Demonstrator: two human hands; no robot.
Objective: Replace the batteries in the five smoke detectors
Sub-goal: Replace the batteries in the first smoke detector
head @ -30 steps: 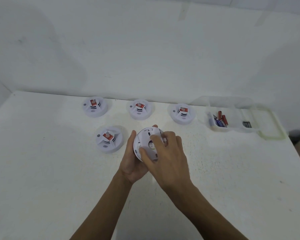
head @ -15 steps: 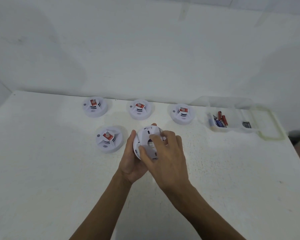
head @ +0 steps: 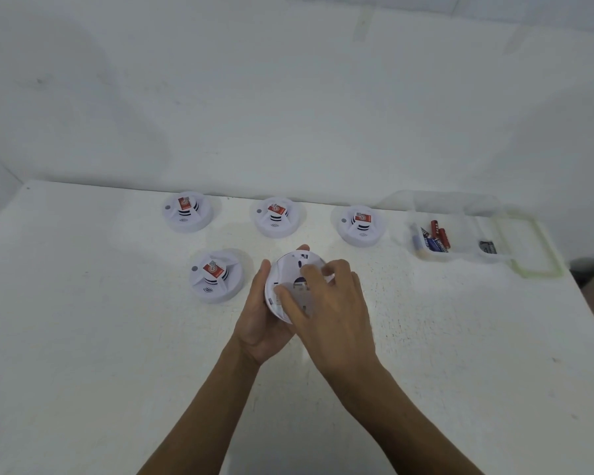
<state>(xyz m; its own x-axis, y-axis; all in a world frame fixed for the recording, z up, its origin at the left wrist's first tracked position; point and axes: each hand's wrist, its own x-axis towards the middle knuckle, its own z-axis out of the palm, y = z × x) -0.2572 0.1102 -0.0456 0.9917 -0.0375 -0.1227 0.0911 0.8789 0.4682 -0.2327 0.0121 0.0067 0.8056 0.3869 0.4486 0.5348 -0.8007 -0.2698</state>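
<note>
- The left hand [head: 259, 325] is cupping the held smoke detector [head: 290, 269] from below and from its left side; the thumb is lying along the left rim and one fingertip is showing over the far rim.
- This detector is lifted a little above the white table [head: 100, 354] and is tilted, with its flat back side turned toward the camera.
- The right hand [head: 335, 303] is coming over the detector from the right, with the wrist bent and the fingers curled down on the back side.
- The right thumb and the first fingers are pinching something at the middle of the back; what they are pinching is blurred, so I cannot tell if it is a cover or a battery.
- Both forearms are reaching up from the lower edge and are meeting at the detector.
- Just left of the grip, the near detector [head: 216, 276] is lying on the table, with a red label on top.
- Beyond the grip, three more are standing in a row: the far left detector [head: 187, 211], the far middle detector [head: 276, 217] and the far right detector [head: 361, 225].
- Well to the right of the grip, a clear plastic box [head: 460, 241] is holding loose batteries [head: 434, 240], red and blue ones, and its lid [head: 532, 248] is lying beside it.
</note>
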